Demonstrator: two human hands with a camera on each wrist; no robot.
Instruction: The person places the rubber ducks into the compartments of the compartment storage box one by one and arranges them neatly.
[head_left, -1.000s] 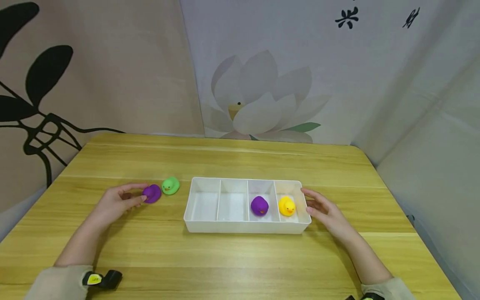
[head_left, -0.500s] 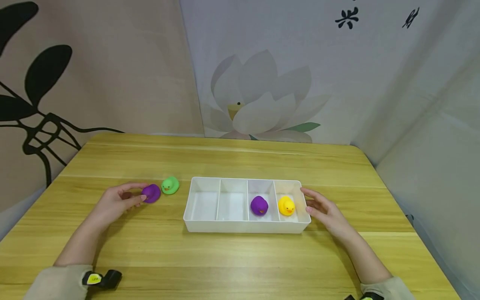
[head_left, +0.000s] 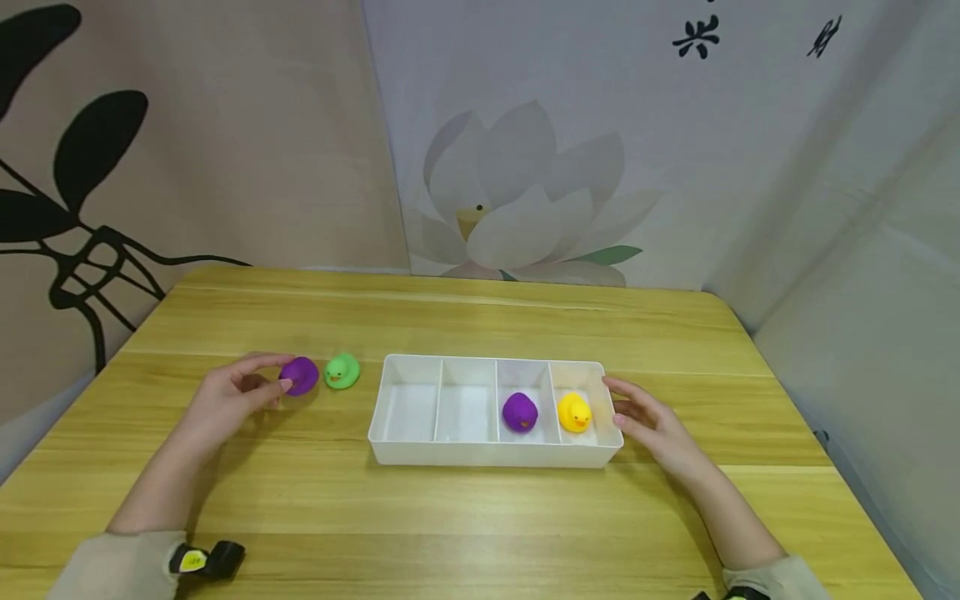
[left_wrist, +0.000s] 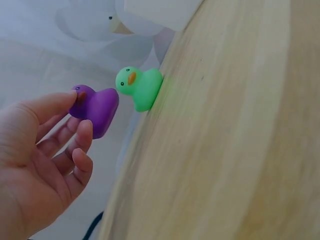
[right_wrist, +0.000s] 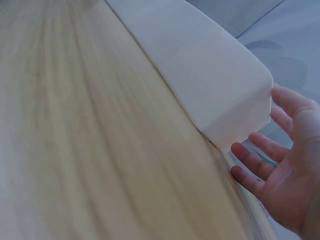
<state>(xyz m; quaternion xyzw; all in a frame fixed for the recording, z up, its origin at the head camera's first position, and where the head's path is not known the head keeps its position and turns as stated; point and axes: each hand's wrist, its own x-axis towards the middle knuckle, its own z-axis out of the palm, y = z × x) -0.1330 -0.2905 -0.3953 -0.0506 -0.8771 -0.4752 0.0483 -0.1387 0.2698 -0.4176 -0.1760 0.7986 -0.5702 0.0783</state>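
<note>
The purple duck, pinched by the left hand, has shifted slightly in half a second and now looks clear of the desk; we judge it freshly picked up. It hangs left of the tray, and we see the green duck between them, blocking a low, straight path. The right hand, fingers loose, touches the tray's right end; inside sit a yellow duck and a second purple duck.
</note>
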